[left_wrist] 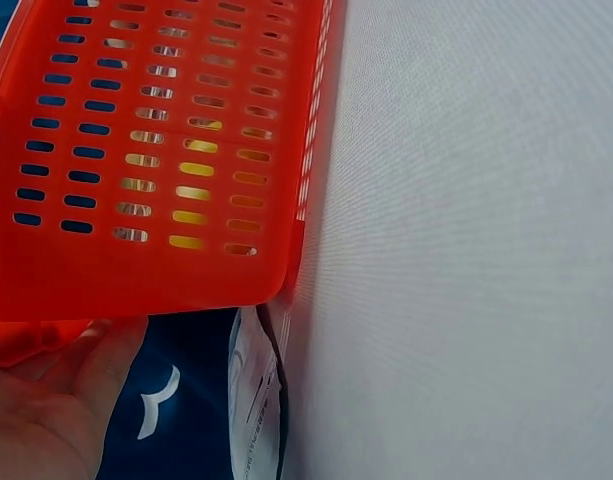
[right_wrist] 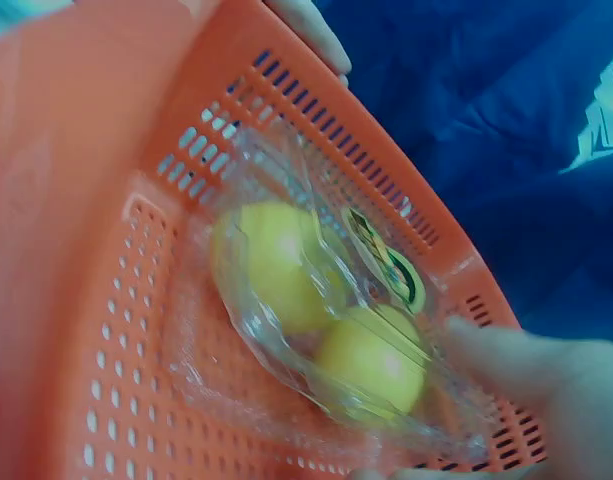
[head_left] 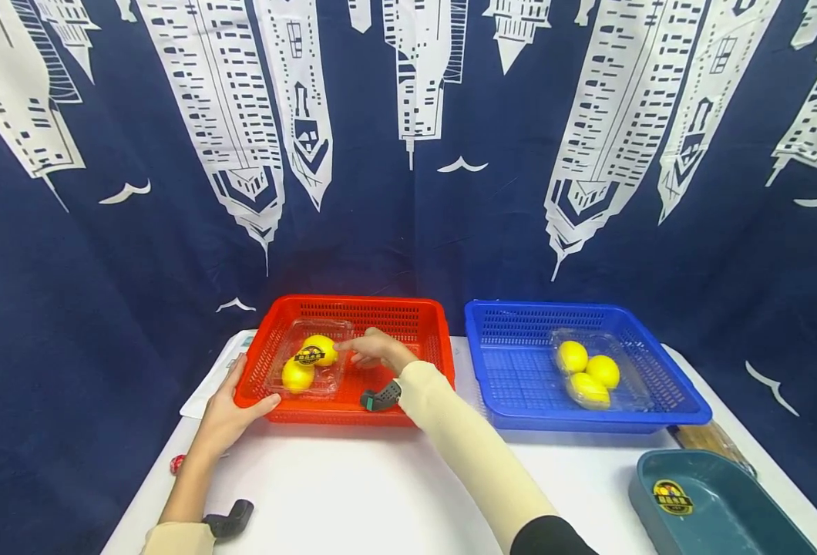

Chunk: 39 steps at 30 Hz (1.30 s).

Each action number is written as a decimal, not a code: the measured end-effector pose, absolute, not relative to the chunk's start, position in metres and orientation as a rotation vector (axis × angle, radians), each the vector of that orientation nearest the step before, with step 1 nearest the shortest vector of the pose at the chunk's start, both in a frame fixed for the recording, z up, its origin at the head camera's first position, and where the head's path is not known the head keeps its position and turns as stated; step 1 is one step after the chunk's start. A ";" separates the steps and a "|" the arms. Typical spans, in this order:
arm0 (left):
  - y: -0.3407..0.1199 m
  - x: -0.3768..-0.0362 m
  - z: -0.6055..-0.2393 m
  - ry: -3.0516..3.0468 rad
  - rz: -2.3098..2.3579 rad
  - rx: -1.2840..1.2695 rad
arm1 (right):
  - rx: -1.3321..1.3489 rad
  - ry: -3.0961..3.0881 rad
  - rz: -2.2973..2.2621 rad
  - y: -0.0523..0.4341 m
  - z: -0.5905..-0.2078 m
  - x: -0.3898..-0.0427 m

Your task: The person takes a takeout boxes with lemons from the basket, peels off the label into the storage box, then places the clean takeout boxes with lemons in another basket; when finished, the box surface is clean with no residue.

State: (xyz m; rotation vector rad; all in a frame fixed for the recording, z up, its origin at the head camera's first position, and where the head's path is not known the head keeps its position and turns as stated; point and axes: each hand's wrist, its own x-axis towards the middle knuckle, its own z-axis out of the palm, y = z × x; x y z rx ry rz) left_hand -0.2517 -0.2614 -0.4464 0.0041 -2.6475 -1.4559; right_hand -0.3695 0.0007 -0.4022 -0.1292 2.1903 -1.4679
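My left hand grips the left front corner of a red plastic basket, thumb toward the front and fingers along the outer side. Inside lies a clear plastic box with two yellow lemon-like fruits. A black and gold sticker is on its lid. Over the basket, my right hand reaches to the box's right side with the index finger extended. In the right wrist view, a finger is right at the lid beside the sticker.
To the right stands a blue basket with a clear box of three yellow fruits. A teal bin with a similar sticker is at the front right. A small red item lies left, and a white packet sits behind my left hand.
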 end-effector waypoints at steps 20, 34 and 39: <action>-0.263 -0.252 -0.446 -2.641 -1.438 0.016 | -0.149 2.144 -1.425 -0.006 -0.409 -0.367; -0.262 -0.253 -0.448 -2.642 -1.439 0.017 | -0.187 2.062 -1.388 -0.006 -0.409 -0.370; -0.263 -0.253 -0.447 -2.635 -1.441 0.013 | -0.148 1.991 -1.473 -0.008 -0.409 -0.371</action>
